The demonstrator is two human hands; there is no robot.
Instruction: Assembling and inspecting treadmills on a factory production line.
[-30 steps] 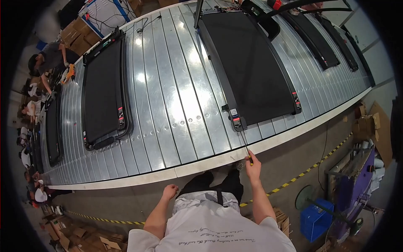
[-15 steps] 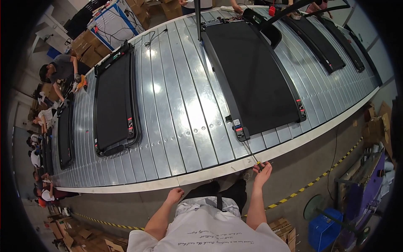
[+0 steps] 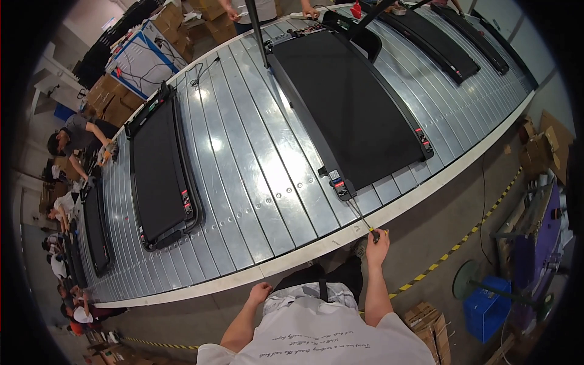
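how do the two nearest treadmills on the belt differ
The right treadmill looks larger and is tilted diagonally; the left treadmill looks smaller and lies nearly lengthwise up the picture. The right hand holds a thin tool reaching to the right treadmill's near corner; no hand or tool is at the left treadmill. Both are flat, black and lie on the metal conveyor.

Second black treadmill (image 3: 159,167) left; blue bin (image 3: 485,307), cardboard boxes (image 3: 538,143) right.

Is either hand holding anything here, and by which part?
The right hand grips a long thin tool by its handle end, its tip toward the treadmill. The left hand holds nothing.
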